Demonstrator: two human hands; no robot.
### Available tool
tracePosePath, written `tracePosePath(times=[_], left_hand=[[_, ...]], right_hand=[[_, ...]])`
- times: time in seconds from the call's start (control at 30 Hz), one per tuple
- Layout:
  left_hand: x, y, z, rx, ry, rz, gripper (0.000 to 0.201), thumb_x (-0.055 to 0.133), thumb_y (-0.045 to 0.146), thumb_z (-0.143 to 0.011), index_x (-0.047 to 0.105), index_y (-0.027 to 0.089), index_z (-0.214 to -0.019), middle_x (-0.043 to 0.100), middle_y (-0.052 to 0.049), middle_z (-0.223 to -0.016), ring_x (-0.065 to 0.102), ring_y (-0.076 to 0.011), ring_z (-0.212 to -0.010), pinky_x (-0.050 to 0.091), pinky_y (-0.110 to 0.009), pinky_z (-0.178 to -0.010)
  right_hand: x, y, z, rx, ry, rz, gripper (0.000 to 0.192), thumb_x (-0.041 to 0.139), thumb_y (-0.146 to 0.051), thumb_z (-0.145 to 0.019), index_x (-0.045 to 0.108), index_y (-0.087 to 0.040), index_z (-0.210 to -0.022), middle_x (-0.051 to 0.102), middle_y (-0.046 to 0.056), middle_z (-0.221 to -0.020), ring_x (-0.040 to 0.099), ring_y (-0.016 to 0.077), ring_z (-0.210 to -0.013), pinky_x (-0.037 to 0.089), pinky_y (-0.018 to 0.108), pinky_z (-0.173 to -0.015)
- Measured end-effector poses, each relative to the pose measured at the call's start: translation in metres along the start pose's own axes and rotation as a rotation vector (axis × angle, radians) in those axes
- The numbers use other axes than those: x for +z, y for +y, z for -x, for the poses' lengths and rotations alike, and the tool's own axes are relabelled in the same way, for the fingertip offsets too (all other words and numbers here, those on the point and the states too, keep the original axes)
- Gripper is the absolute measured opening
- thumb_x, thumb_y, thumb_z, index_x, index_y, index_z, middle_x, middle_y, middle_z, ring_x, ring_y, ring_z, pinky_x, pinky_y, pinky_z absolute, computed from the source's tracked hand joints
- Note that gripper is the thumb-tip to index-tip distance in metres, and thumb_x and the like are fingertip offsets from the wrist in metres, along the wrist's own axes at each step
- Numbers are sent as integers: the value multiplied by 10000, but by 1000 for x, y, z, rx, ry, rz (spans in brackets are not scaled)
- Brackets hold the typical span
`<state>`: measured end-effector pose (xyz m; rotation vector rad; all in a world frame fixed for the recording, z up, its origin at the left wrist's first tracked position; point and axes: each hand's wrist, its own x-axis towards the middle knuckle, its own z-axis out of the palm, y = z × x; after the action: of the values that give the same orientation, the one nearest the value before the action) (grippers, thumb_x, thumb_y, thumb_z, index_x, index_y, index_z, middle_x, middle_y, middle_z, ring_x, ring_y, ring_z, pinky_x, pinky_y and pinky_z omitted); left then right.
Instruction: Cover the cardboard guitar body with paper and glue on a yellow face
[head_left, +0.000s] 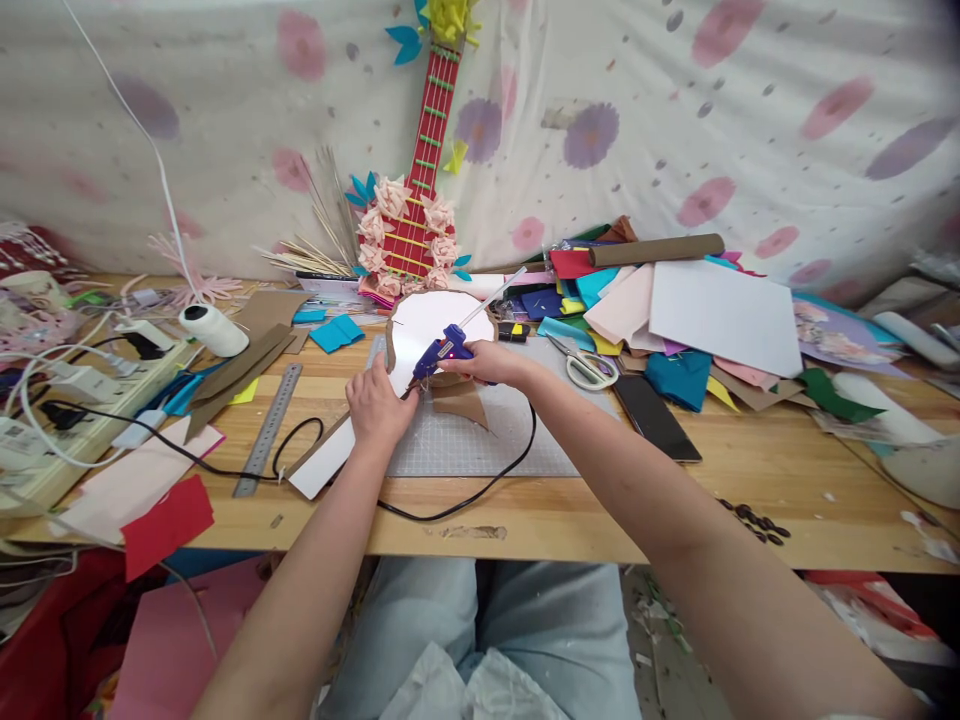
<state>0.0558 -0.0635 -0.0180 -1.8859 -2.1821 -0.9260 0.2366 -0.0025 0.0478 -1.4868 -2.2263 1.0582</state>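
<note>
My right hand (499,362) is closed around the handle of a blue hot glue gun (442,350), its small red light lit and a clear glue stick (491,298) jutting from the back. The nozzle points down and left. Close to the nozzle, my left hand (377,402) grips a white guitar-shaped cardboard cutout (427,312) where its neck meets the rounded body. Brown paper lines the cutout's edge. A brown paper piece (459,400) lies just below the gun, on a grey cutting mat (517,435).
A red paper guitar with pink flowers (409,235) leans at the back. Left are a steel ruler (270,425), a thread cone (214,328) and a power strip (45,460). Scissors (589,370), a phone (658,418) and coloured paper (720,310) lie right. The gun's black cord (450,515) loops in front.
</note>
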Motion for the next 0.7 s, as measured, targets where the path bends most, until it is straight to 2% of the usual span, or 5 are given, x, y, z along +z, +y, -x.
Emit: tracePosePath(times=[0.27,0.5,0.7], left_hand=[[4,-3,-2,-8,11,22,687,600,413,-706,365,150,-1296,583,-131,-1161,475,-320,-1107,296,-434,-966],[5,-4,-1,-3,7,33,696,599,415,-705,364,145,-1302,576,-139,-1170,471,-321,-1120,289,-439,-973],[5,-4,-1,23,34,13,671,606,383,-691,393,141,-1280,597,-130,-1134,488,-322,-1082,309,-434,-951]], right_hand=[[-8,-6,14,85,43,-14,387,617,-545,-734,522,-171,-764,462,-42,-493,389,59,-394,288,195,-394],[-2,1,4,33,22,-13,429,594,-588,-727,527,-167,-777,483,-31,-518,402,61,-399,293,195,-389],[2,-4,-1,-3,-20,27,436,575,-589,-741,542,-160,-808,499,-27,-549,414,61,-422,303,192,-405]])
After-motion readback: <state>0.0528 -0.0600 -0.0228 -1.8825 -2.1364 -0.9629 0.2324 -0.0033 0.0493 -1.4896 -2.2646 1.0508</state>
